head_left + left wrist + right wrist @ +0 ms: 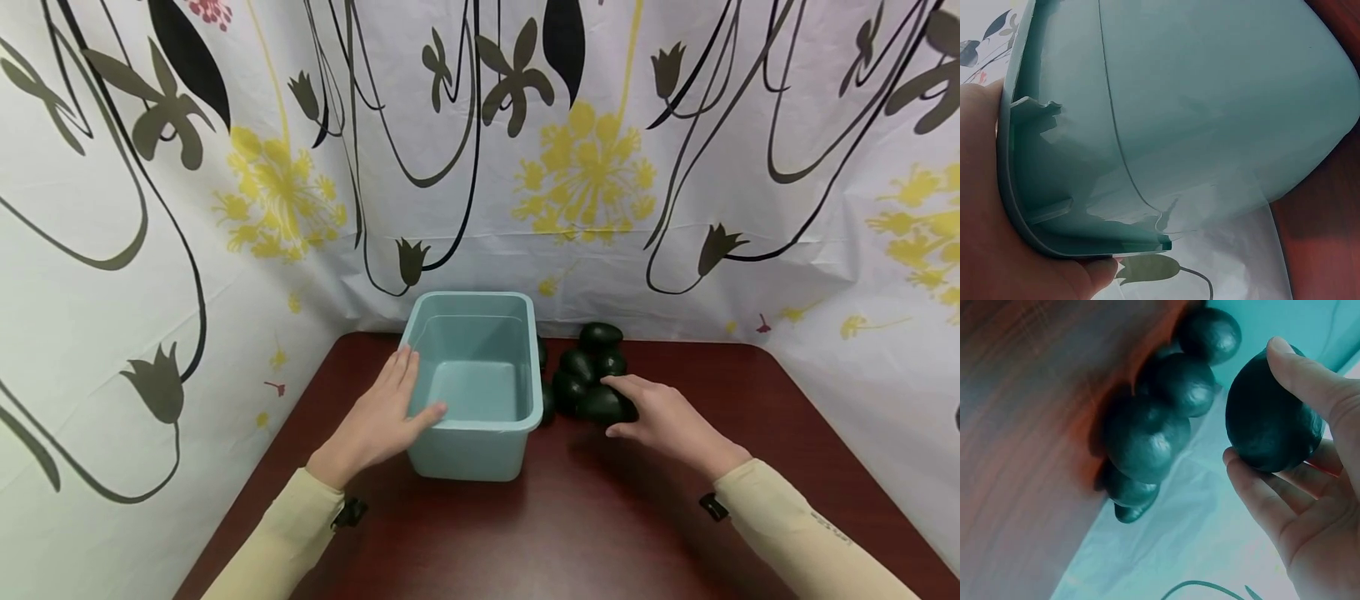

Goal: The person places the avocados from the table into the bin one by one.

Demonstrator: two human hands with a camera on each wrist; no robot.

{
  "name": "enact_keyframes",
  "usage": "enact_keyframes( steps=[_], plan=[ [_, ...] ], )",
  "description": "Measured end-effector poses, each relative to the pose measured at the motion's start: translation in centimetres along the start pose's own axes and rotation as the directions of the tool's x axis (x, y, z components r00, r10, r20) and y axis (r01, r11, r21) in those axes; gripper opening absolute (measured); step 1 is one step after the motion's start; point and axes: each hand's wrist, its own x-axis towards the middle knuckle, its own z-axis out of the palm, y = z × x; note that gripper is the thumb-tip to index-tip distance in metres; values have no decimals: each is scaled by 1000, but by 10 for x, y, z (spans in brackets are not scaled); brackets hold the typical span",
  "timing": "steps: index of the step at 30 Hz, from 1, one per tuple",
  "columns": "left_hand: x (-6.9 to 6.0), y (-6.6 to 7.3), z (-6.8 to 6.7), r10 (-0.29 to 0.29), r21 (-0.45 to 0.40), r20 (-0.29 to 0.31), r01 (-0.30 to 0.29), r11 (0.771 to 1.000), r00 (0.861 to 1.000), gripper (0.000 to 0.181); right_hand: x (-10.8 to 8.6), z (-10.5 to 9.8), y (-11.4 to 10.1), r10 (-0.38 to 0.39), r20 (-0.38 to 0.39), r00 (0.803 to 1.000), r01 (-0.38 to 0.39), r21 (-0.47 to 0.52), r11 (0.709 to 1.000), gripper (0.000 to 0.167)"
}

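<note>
A light teal plastic bin (468,457) stands on the table. My left hand (378,421) rests on its near left corner, fingers straight along the rim and thumb over the front edge. In the left wrist view the hand (985,206) lies against the outside of the rim. To the right of the bin, my right hand (667,417) holds a dark green avocado (1269,415) between thumb and fingertips. The right wrist view shows that avocado apart from a row of several other avocados (1147,437), which lie close together on the tabletop.
The dark red-brown wooden table (600,533) has rounded far corners. White fabric printed with flowers (592,167) hangs behind the table and along its left and right sides. Some avocados (546,402) lie right beside the bin's right wall, partly hidden by it.
</note>
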Motion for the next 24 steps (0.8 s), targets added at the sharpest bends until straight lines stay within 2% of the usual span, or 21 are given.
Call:
enact_keyframes(
  steps=[8, 18, 24],
  plan=[
    [0, -1, 2, 10, -8, -30, -11, 1000, 1000, 103, 7, -19, -2, -30, -42, 999, 30, -15, 999, 83],
    [-1, 0, 2, 1, -1, -29, -1, 1000, 1000, 104, 12, -40, -6, -27, -106, 994, 22, -47, 999, 83],
    [-1, 1, 1, -6, 2, -23, 6, 1000, 1000, 104, 17, -49, -10, -64, -142, 988, 57, -50, 997, 83]
  ],
)
